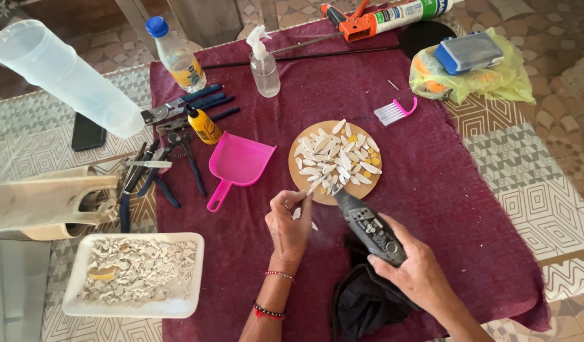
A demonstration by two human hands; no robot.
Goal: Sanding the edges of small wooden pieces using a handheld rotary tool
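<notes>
Left hand (290, 221) pinches one white shard (314, 185); right hand (413, 269) grips one rotary tool (368, 227) beside one round board (335, 162)

Packages, labels and screens on my tabletop: five noted.

Far left of the maroon cloth, a clear plastic bottle (177, 56) with blue cap stands upright, yellow label band around its middle. Just below it, a small yellow squeeze bottle (203, 125) with black nozzle and dark label patch, beside the pliers. At the top edge, a white sealant cartridge (411, 11) with green and blue label lies in an orange caulking gun. Top right, a crumpled yellow plastic bag (494, 81). Off the cloth at left, a dark phone (88, 133), screen black.
</notes>
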